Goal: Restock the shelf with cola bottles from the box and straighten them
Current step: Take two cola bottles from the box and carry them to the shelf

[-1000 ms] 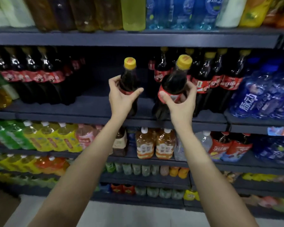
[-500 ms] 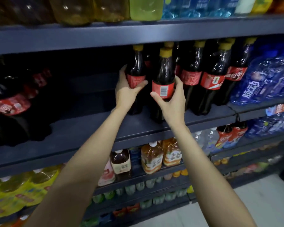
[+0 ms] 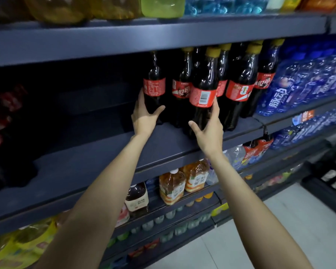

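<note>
Two dark cola bottles with red labels and yellow caps stand on the dark blue shelf [image 3: 105, 152], at the left end of a row of cola bottles [image 3: 241, 90]. My left hand [image 3: 144, 117] grips the lower body of the leftmost cola bottle [image 3: 154, 88], thumb on its right side. My right hand [image 3: 209, 131] holds the front cola bottle [image 3: 202, 96], whose barcode faces me; the fingers run up its right side and the thumb lies at its lower left. Both bottles are upright. The box is out of view.
To the left of my hands the shelf is bare up to more cola bottles [image 3: 6, 105] in the dark at far left. Blue drink bottles [image 3: 299, 88] stand to the right. Tea bottles [image 3: 172, 187] fill the shelf below. The upper shelf edge [image 3: 163, 35] hangs just above the caps.
Both bottles went from being held up in front of the shelf to standing on it beside the row. My hands slid down from the labels to the lower bodies.
</note>
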Available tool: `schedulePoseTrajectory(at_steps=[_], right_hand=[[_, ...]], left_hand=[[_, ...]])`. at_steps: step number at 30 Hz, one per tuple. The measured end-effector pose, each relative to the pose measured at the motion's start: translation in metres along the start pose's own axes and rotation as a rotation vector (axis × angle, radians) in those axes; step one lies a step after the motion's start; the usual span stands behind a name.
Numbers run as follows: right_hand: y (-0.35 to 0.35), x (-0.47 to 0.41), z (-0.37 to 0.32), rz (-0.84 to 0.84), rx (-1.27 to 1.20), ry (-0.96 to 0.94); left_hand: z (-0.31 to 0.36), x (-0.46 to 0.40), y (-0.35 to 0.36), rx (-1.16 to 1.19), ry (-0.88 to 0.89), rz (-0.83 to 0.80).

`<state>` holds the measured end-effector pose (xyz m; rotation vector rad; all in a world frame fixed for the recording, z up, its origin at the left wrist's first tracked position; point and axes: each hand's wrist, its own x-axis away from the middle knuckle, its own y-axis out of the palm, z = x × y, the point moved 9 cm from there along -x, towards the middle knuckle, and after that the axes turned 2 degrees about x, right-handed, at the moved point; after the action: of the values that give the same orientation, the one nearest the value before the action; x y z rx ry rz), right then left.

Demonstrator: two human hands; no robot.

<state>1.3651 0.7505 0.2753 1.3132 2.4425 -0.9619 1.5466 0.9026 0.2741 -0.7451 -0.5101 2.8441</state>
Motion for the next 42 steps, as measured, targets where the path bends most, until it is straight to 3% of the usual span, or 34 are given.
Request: schedulePoseTrajectory(at_steps=[6,14,17,19,22,25,30,33,38,42], right_hand=[[0.002,0.004,0.0,-0.028,0.054,0.007],[-0.027,0.031,-0.002,-0.158,0.113,-0.06],[-0.05,0.046,0.006,-0.204,0.111,-0.084],[-0.072,0.057,0.017,-0.202,0.133,-0.098],[-0.123,0.079,0.042,-0.09,0.178,-0.14],[-0.189,0.112,0.089,0.069,0.227,-0.101],[-0.31,0.191,0.193,0.139,0.419,0.068],[-0.384,0.249,0.26,0.056,0.534,0.241],[-0.503,0.364,0.372,-0.116,0.57,0.77],[-0.59,0.457,0.427,0.114,0.353,1.148]], left_hand=[[0.0,-0.005,0.024,0.192,-0.062,-0.057],[0.01,0.035,0.022,0.003,-0.222,-0.248],[0.038,0.07,0.014,-0.042,-0.16,-0.246],[0.063,0.102,0.01,-0.017,-0.095,-0.161],[0.097,0.153,0.021,0.076,0.071,-0.043],[0.118,0.21,0.068,0.091,0.237,-0.073],[0.146,0.327,0.185,0.182,0.173,-0.389],[0.168,0.409,0.276,0.196,0.071,-0.713],[0.186,0.558,0.427,0.071,-0.165,-1.248],[0.211,0.662,0.509,-0.157,-0.162,-1.607]])
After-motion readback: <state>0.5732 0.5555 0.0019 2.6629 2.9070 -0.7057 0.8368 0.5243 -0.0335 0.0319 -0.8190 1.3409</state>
